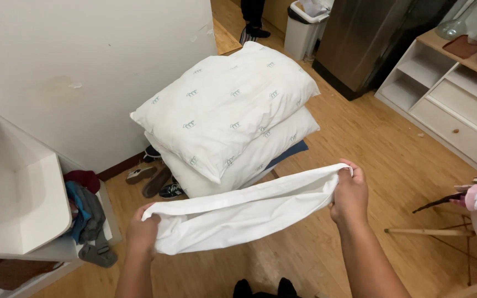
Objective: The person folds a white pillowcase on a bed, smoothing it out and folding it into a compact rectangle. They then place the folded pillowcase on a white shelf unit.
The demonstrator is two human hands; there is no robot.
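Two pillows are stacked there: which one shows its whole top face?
The upper pillow: its patterned top is fully in view. The lower pillow is pressed beneath it, with only its front and right edges showing.

Only 1 view, worn on the head, angled steeply down and forward over both forearms toward the wooden floor (382, 149). Close on the stretched white pillowcase (238, 212), nearer than the 2 stacked pillows (222, 105). Reaches as far as the white wall (84, 55) and shelf unit (448, 94).
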